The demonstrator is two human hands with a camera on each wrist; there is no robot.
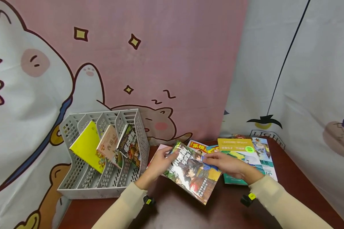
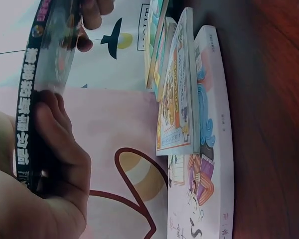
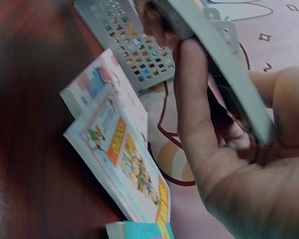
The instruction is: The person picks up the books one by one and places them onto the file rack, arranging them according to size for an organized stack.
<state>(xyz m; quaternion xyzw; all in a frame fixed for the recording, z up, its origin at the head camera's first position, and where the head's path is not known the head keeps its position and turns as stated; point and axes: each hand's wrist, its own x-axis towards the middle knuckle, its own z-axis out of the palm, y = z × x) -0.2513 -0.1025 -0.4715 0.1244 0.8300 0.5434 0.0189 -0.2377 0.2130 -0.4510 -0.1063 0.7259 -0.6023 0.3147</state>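
A glossy comic-style book [image 1: 189, 175] is held up over the table, tilted, with its illustrated cover facing up. My left hand [image 1: 160, 161] grips its left edge, thumb on the cover; in the left wrist view its dark spine [image 2: 27, 104] with white lettering lies in that hand. At the opposite edge my right hand [image 1: 227, 163] pinches the book, and the right wrist view shows its pale page edge [image 3: 231, 72] between thumb and fingers. Partly hidden behind it on the table lie a red-and-yellow comic book [image 1: 197, 145] and a pale pink book [image 2: 222, 124].
To the left stands a grey-white slotted file rack [image 1: 94, 193]. Its compartments hold a yellow book [image 1: 87, 148], a pinkish book [image 1: 110, 143] and a dark-covered book [image 1: 131, 144]. Several books, one with a yellow-topped cover [image 1: 235, 144], lie overlapping at the table's right back.
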